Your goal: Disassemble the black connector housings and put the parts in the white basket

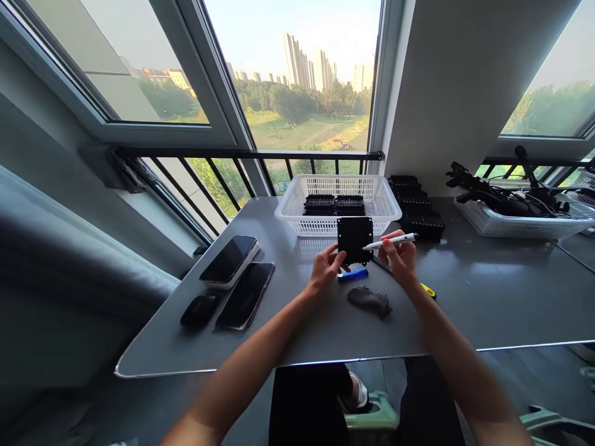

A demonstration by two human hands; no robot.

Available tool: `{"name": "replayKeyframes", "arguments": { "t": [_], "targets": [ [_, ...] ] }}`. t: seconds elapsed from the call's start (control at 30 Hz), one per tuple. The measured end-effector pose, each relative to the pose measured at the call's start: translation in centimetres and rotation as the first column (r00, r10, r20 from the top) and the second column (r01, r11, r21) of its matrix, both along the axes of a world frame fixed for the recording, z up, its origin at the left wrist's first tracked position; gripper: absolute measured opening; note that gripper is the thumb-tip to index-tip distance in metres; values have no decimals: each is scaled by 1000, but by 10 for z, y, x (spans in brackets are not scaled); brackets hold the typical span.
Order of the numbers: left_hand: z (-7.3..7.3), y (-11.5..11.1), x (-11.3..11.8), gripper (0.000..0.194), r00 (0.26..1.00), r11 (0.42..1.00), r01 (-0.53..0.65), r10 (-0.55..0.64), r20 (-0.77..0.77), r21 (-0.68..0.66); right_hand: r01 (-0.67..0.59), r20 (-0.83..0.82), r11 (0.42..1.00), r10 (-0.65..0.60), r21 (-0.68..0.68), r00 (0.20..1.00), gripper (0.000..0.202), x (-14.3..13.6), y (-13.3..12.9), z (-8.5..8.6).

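Observation:
My left hand grips a flat black square plate by its lower left corner, holding it tilted up above the table. In my right hand is a white marker pen, its tip pointing left and at or close to the plate's face; whether it touches I cannot tell. Below the plate lies a blue pen-like object. A crumpled grey cloth rests nearer to me. Partly behind my right forearm shows a yellow-and-black tool.
A white basket with black parts stands behind the plate. Stacked black parts sit right of it, then another basket with cables. On the left are two phone-like devices and a black mouse. The table's front edge is close.

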State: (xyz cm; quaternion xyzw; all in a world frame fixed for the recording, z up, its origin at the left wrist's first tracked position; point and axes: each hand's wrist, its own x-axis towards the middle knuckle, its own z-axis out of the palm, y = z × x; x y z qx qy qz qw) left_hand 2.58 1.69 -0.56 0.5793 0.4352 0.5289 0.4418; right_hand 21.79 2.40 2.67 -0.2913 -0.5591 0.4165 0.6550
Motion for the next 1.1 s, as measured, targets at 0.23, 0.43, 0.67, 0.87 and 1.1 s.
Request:
{"name": "replayKeyframes", "arguments": {
  "t": [0.23,0.43,0.67,0.87,1.1],
  "targets": [
    [4,-1,0,47,1000,1000,-12,12,-6,17,9,282,998,9,-61,959,16,-5,4,-13],
    [3,-1,0,40,1000,999,-13,14,-15,30,77,391,995,-50,-55,919,11,-4,0,-11],
    [4,-3,0,37,1000,999,-1,1,-22,43,89,477,996,-73,-11,876,11,-4,-3,-7],
    [7,-4,2,40,1000,1000,0,0,-2,27,88,515,996,-65,-19,855,12,-4,-2,-8],
    [6,-7,4,42,999,1000,-22,22,-30,7,5,399,994,40,-109,916,13,-3,0,-7]
  ]
}}
